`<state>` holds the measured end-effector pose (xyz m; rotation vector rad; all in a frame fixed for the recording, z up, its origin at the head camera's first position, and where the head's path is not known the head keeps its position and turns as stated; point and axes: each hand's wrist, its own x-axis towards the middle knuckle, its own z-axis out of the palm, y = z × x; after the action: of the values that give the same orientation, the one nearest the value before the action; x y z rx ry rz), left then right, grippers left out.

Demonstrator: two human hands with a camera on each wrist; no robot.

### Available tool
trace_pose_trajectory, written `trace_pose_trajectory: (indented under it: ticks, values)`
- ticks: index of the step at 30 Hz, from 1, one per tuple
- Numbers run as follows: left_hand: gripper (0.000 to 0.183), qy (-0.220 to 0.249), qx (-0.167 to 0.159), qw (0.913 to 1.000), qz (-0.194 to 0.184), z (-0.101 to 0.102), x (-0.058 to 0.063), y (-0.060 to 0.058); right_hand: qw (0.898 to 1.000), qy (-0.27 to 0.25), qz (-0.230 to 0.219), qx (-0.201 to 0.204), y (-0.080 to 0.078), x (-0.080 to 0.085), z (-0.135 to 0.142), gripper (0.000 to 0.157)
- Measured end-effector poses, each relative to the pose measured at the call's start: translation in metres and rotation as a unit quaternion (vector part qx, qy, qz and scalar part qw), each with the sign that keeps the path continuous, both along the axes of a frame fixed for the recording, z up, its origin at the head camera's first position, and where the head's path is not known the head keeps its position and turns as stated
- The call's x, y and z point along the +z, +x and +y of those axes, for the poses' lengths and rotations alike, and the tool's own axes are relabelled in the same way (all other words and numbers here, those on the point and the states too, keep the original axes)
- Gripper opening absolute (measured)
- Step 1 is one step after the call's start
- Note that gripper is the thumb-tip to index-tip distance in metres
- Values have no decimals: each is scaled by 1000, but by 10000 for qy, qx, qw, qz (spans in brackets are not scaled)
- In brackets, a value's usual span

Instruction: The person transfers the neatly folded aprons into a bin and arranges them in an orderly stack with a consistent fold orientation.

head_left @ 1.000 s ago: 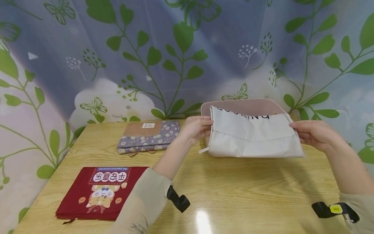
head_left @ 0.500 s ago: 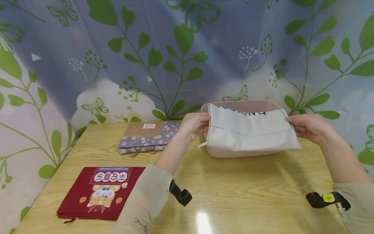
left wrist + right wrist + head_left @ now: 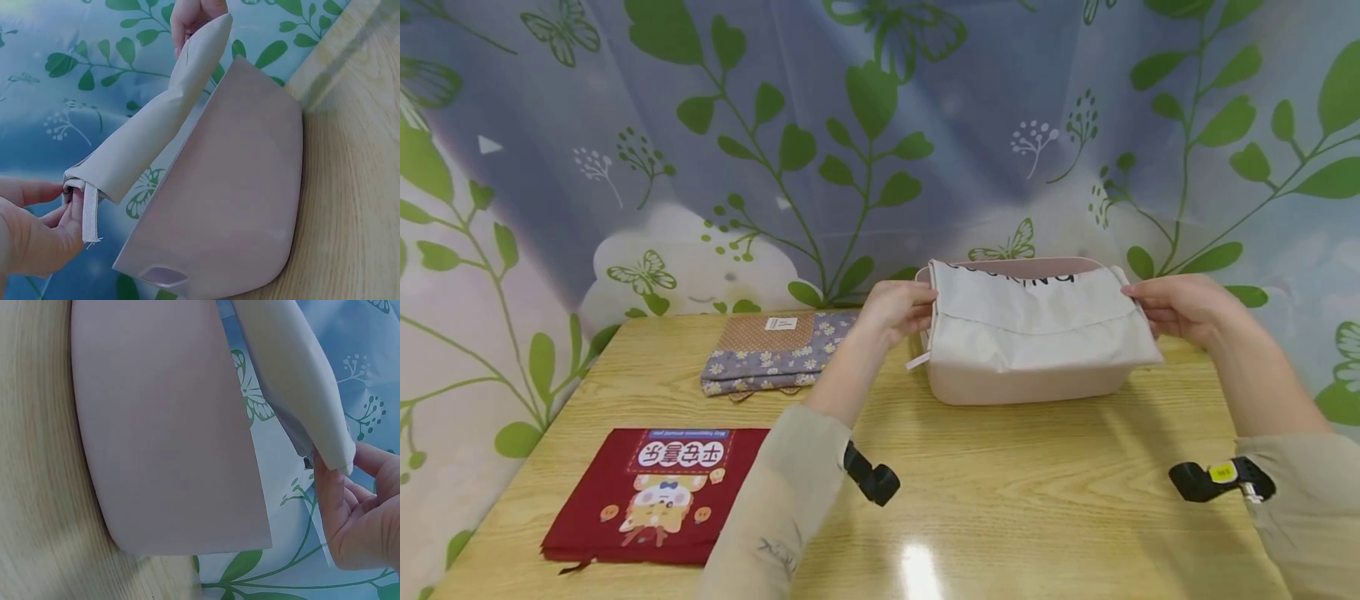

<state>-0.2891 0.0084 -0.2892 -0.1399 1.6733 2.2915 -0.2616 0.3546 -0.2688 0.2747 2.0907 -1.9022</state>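
Note:
A folded white apron with dark lettering that reads COOKING hangs over the pale pink bin at the back right. My left hand pinches its left end, where a short white strap dangles. At the opposite end, my right hand pinches the edge between thumb and fingers. Both wrist views show the apron held above the bin's rim, with a gap between them. The bin's inside is mostly hidden behind the apron.
On the left of the wooden table lie a folded dark red cloth piece with a cartoon animal and a folded grey daisy-print piece with a brown dotted panel. A leaf-patterned curtain hangs right behind the table.
Both hands have lifted the white apron slightly and moved it back over the bin, so more of the bin's front wall shows. The two cloth pieces on the left stay put.

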Motion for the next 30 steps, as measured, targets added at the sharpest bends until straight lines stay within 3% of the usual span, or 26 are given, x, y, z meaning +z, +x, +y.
trace_pose_trajectory:
  ticks: [16,30]
  values:
    - [30,-485,133,9987,-47,3,4,-11,9989,438,-147,-81,-15,5,1,19]
    - [32,-635,227,9977,-73,9,6,-23,9914,1260,272,-238,-28,9,-5,17]
